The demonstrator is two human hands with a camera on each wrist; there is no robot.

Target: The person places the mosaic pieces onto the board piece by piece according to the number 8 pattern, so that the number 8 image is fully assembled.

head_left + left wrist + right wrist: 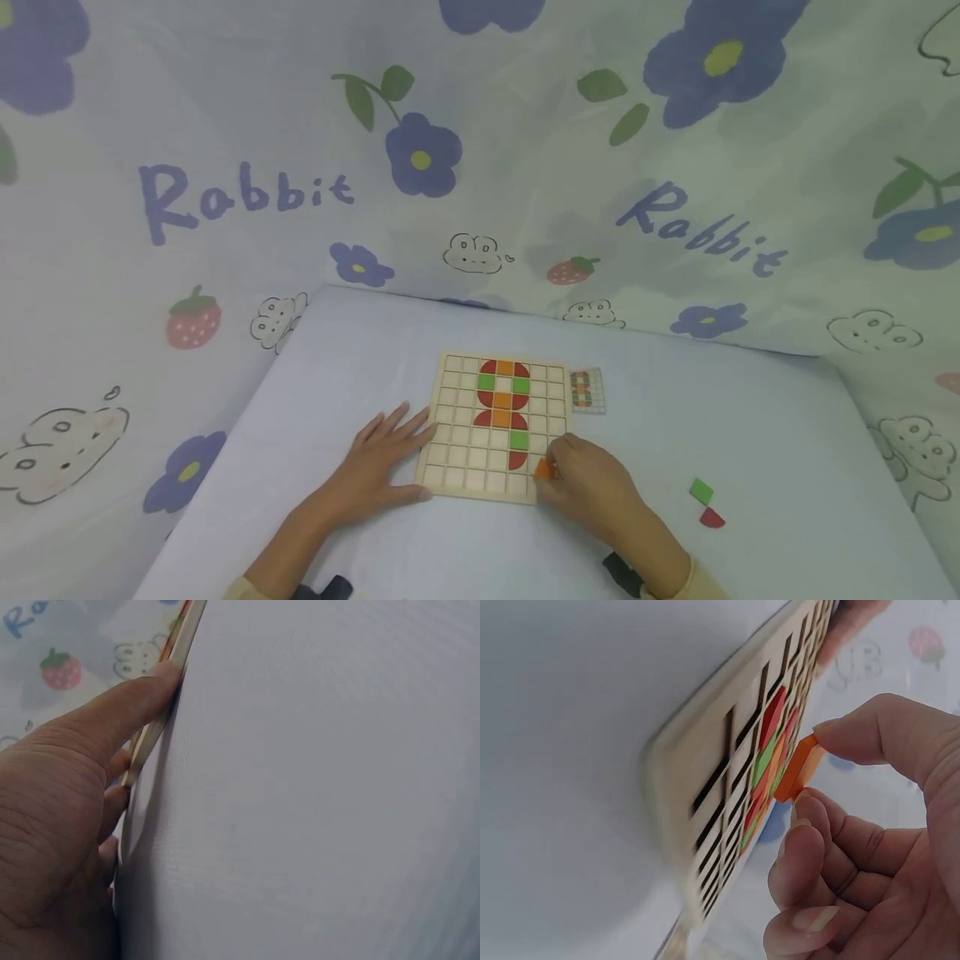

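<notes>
A wooden grid board (pixel 457 457) lies on the table, with red quarter-round, green and orange tiles set in its upper middle columns. More tiles, a green square (pixel 519 440) and a red quarter-round (pixel 517 460), sit lower down in one column. Between thumb and fingertip, my right hand (pixel 592 487) pinches an orange square tile (pixel 800 766) above the board's lower right part. My left hand (pixel 378 467) rests at the board's left side, fingers spread and fairly straight; its thumb (pixel 142 697) touches the board's edge.
Right of the board lies a small pattern card (pixel 591 392) with a coloured grid. A loose green tile (pixel 702 492) and a red quarter-round tile (pixel 712 518) lie farther right on the white table (pixel 780 417). Patterned cloth (pixel 480 167) hangs behind the table.
</notes>
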